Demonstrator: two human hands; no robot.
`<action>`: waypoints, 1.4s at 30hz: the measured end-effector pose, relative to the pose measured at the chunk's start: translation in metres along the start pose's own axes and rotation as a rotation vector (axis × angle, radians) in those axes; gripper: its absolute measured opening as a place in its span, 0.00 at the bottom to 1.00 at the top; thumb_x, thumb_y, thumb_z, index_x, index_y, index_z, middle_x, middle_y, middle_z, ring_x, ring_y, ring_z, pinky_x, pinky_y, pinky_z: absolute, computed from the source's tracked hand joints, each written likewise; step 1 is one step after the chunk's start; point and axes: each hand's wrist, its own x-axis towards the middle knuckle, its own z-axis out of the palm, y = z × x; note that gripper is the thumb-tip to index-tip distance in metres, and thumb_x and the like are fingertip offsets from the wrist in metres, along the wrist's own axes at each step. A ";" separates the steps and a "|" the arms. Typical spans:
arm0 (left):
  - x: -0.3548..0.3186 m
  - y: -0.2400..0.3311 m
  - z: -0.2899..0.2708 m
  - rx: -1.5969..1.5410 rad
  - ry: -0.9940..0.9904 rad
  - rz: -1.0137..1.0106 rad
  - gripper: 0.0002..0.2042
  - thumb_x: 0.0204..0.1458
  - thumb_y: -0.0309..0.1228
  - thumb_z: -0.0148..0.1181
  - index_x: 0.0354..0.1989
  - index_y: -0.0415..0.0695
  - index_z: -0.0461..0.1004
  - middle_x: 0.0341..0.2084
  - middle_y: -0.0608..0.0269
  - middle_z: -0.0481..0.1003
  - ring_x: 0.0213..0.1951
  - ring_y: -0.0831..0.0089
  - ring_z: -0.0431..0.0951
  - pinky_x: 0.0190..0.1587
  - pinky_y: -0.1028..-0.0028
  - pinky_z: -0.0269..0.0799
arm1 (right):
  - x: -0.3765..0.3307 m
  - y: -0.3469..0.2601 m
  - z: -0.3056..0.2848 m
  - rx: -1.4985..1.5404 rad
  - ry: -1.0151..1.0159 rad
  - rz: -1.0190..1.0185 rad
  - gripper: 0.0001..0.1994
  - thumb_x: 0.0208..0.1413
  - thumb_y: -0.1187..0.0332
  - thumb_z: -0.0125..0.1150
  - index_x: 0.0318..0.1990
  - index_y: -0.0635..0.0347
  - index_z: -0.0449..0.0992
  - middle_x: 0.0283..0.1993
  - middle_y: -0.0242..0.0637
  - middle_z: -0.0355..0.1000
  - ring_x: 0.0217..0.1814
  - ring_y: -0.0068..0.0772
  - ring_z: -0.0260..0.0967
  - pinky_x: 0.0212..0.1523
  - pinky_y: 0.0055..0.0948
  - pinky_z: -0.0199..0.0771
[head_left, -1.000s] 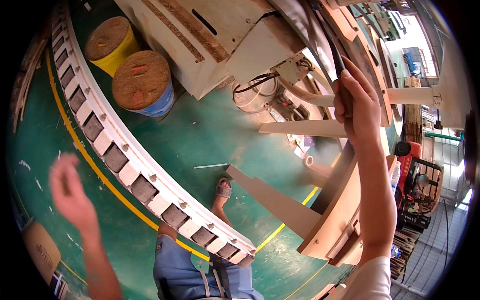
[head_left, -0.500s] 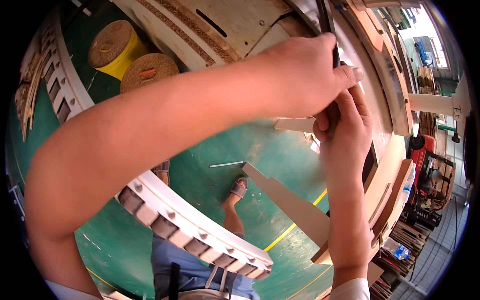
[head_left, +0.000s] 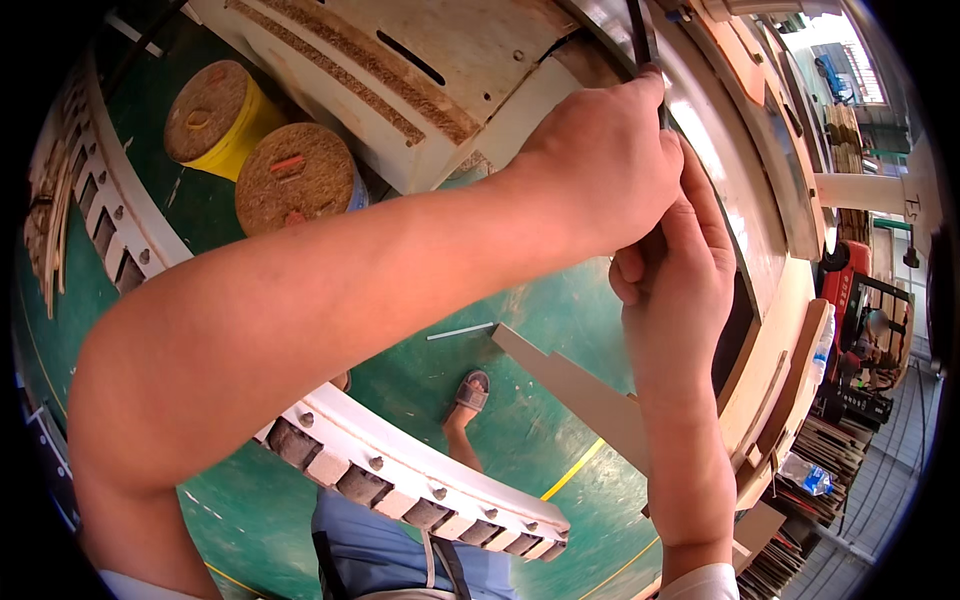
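My left hand (head_left: 612, 160) reaches across from the left, its fingers closed on a dark narrow strip (head_left: 642, 35) that runs up out of the picture. Just below and right of it is my right hand (head_left: 685, 245), fingers curled and touching the left hand. What lies inside the right hand is hidden; the strip's lower end disappears between both hands. Close to the hands on the right runs a long curved panel (head_left: 740, 200) with a shiny surface. Under my left forearm passes a curved white rail (head_left: 350, 430) with bolts and dark and pale blocks along it.
A yellow bucket (head_left: 235, 135) and another bucket (head_left: 290, 185), both topped with sawdust, stand beside a dusty wooden machine table (head_left: 440, 60). A tapering board (head_left: 575, 395) lies below. Clear plastic bottles (head_left: 808, 475), stacked wood (head_left: 815, 440) and a red forklift (head_left: 845, 285) are at right.
Both hands sit slightly further left in the picture, still together at the dark strip. The view has shifted, so the buckets and machine table show more below the top edge.
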 end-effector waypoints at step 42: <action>0.019 -0.022 -0.032 -0.308 0.047 -0.136 0.32 0.58 0.34 0.55 0.70 0.30 0.63 0.42 0.45 0.82 0.44 0.64 0.82 0.49 0.70 0.77 | 0.023 0.009 0.044 0.161 0.011 -0.004 0.24 0.67 0.67 0.60 0.68 0.67 0.69 0.33 0.31 0.73 0.18 0.13 0.57 0.15 0.19 0.53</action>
